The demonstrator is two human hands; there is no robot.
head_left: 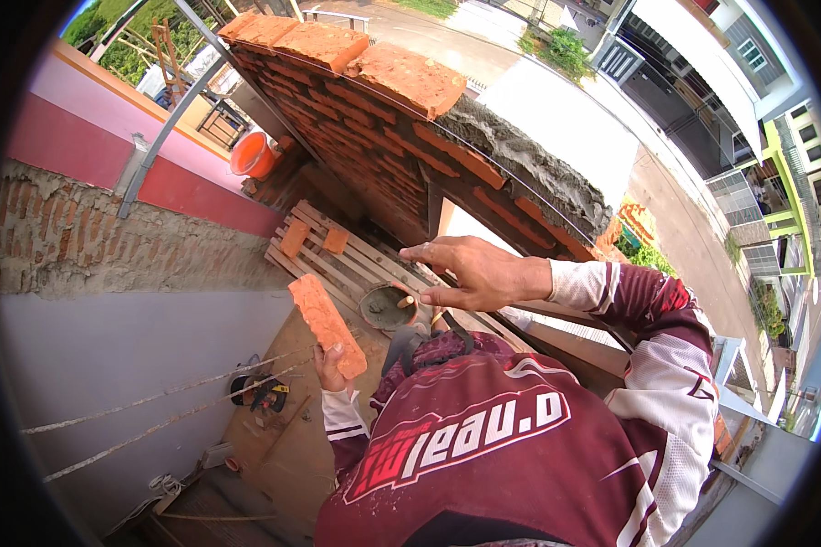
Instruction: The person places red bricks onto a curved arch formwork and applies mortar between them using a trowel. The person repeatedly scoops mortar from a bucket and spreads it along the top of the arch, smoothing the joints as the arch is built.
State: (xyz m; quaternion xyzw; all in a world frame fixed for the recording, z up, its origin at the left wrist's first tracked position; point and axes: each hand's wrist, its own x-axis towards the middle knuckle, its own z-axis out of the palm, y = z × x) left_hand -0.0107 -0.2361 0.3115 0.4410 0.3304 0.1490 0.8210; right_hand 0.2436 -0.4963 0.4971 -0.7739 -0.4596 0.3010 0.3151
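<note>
A left hand grasps an orange brick at eight o'clock; at three o'clock, the right hand, unclenched, stretches its fingers near a bucket of mortar.

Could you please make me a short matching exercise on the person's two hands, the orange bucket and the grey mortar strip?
Column one
1. The person's left hand
2. The person's right hand
3. The round orange plastic bucket
4. The rough strip of grey mortar

Column two
A. Lies along the top of the red-orange brick wall
B. Open, with nothing visible in its fingers
C. Near the flat pink-and-red wall
D. Closed around an oblong orange-red brick

Right pairs: 1-D, 2-B, 3-C, 4-A.
</note>
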